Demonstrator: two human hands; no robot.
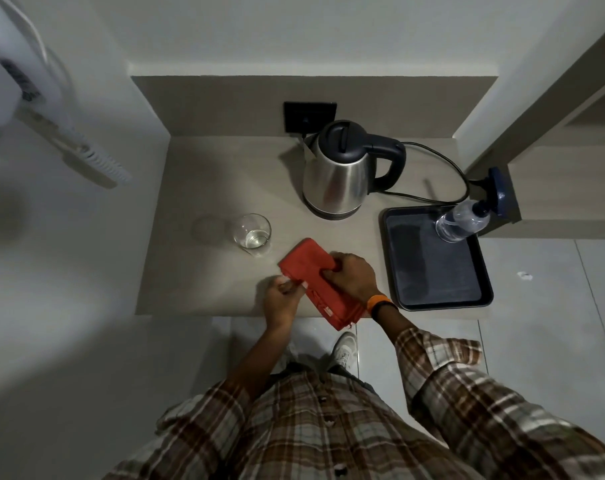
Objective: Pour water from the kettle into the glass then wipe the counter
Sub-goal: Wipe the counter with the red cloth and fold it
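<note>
A steel kettle (339, 174) with a black lid and handle stands upright on its base at the back of the grey counter (207, 188). A clear glass (252, 233) holding a little water sits left of centre. A folded red cloth (311, 271) lies near the counter's front edge. My right hand (354, 277) grips the cloth from the right, fingers curled over its top. My left hand (282, 296) pinches the cloth's lower left edge.
A dark tray (432, 268) lies at the right front with a plastic water bottle (462, 221) on its far corner. The kettle's cord (446, 168) loops to a black wall socket (309, 116). A wall-mounted hair dryer (24, 84) hangs at the left.
</note>
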